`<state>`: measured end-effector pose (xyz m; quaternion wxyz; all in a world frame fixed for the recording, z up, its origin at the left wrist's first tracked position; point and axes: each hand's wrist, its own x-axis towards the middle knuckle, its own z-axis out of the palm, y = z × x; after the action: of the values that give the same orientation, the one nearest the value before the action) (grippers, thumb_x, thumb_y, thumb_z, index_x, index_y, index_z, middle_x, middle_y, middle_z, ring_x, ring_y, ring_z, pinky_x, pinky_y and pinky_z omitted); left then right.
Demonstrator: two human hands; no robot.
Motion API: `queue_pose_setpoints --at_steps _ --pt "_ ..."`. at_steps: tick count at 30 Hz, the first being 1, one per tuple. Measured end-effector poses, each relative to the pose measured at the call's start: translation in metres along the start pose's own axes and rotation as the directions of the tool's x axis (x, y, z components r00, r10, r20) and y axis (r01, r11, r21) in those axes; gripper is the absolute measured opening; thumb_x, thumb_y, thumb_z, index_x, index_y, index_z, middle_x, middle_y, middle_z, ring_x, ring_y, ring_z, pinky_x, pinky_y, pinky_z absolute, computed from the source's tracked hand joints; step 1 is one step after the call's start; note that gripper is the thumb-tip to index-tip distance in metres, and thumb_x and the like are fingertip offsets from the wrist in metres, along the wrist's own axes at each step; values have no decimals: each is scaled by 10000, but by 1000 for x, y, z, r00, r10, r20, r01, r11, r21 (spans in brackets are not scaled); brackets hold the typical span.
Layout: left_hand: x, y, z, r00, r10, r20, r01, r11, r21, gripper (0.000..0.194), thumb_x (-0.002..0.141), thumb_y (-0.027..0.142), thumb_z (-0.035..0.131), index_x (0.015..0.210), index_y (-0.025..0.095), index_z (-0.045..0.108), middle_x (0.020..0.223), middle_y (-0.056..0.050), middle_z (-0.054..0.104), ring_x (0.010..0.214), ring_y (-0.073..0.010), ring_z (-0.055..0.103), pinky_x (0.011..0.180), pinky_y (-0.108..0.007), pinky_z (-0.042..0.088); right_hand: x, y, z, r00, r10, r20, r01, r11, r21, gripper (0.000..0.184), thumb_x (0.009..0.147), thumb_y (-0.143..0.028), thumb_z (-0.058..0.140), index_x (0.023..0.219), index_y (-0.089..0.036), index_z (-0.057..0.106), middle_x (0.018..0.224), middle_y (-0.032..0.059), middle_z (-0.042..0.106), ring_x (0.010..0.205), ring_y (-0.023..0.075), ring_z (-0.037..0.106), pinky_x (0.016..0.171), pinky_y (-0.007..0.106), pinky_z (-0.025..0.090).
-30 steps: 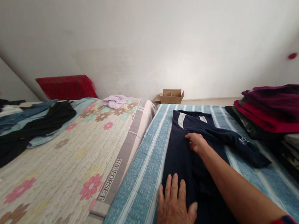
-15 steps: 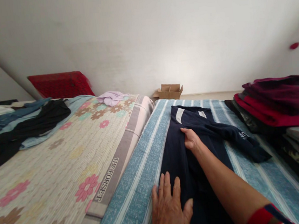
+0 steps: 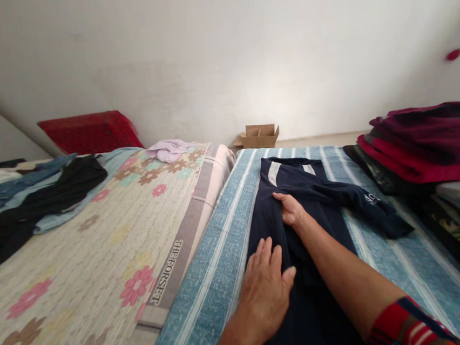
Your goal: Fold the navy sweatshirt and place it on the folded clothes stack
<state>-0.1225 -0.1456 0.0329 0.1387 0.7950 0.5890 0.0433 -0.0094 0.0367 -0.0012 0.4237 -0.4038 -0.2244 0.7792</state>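
Observation:
A navy long-sleeved top (image 3: pixel 315 262) with white shoulder patches lies partly folded on the blue striped bedding (image 3: pixel 217 249). One sleeve (image 3: pixel 350 199), with a white mark near its end, reaches out to the right. My right hand (image 3: pixel 291 209) grips the cloth below the left-hand white patch, thumb on top and the other fingers mostly hidden in the fabric. Lower down, my left hand (image 3: pixel 268 288) rests on the left part of the top with its fingers stretched out and holds nothing.
Folded clothes (image 3: pixel 431 145) are stacked on the right. On the left, a floral-patterned bed (image 3: pixel 109 227) bears loose dark and denim garments (image 3: pixel 45 195) and a lilac cloth (image 3: pixel 170 150). An open cardboard box (image 3: pixel 259 137) stands by the wall.
My left hand has slid forward along the top, closer to my right hand. My right hand keeps its place on the cloth. The view has shifted slightly.

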Motion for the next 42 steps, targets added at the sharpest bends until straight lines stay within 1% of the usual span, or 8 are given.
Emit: queue_pose_setpoints --at_steps 5,17,27,32,35,37,40,42 --pt "31 -9 11 997 -39 -65 39 999 -1 557 924 325 321 1413 62 280 1495 -190 224 1383 -278 185 1090 -463 269 -10 1 -2 996 80 37 -80 997 5 250 893 -247 416 949 -99 610 734 98 701 691 207 673 739 346 533" --pt "32 -17 28 997 -28 -69 31 999 43 596 915 478 307 1434 185 277 1514 -156 194 1389 -312 144 1069 -523 242 -13 5 -1 992 121 26 -121 992 25 415 935 -351 286 1009 -104 610 820 117 705 780 217 673 810 389 509" --pt "33 -16 32 996 -26 -85 34 996 88 621 892 534 341 1420 207 317 1516 -163 182 1387 -337 142 1060 -542 232 -23 12 -7 989 58 -136 -71 993 -98 63 826 -195 578 859 -164 621 601 26 645 575 163 624 582 268 491" --pt "29 -17 30 996 -21 -91 30 995 94 604 889 512 362 1414 215 327 1512 -155 203 1387 -332 144 1061 -547 226 -27 17 -12 981 55 -184 -84 984 -155 69 829 -227 601 849 -162 612 608 10 629 537 142 597 533 263 470" --pt "32 -21 21 995 -24 -92 25 1000 7 568 893 501 348 1361 187 418 1472 -155 307 1370 -312 227 1064 -517 255 -28 17 -12 981 80 -179 -109 981 -163 162 885 -276 545 939 -132 597 774 20 642 630 120 608 600 276 505" --pt "43 -25 13 984 -56 -168 39 994 -105 513 918 431 304 1286 132 500 1404 -163 419 1327 -269 340 1070 -455 289 -27 17 -13 983 72 -171 -100 982 -162 216 899 -304 530 1022 -133 580 916 35 630 738 126 612 663 301 522" --pt "74 -29 2 944 -84 -320 -8 961 -277 462 915 291 294 1227 50 535 1347 -177 484 1284 -214 410 1090 -365 288 -23 19 -13 988 24 -155 -49 986 -159 267 897 -319 533 1107 -156 559 1066 63 594 872 159 601 739 342 522" --pt "96 -31 0 941 -90 -325 -56 909 -414 445 903 272 318 1232 65 535 1341 -147 501 1267 -191 434 1085 -331 303 -21 20 -11 993 -31 -115 14 988 -151 290 895 -325 536 1136 -163 548 1111 71 578 914 173 592 765 361 517"
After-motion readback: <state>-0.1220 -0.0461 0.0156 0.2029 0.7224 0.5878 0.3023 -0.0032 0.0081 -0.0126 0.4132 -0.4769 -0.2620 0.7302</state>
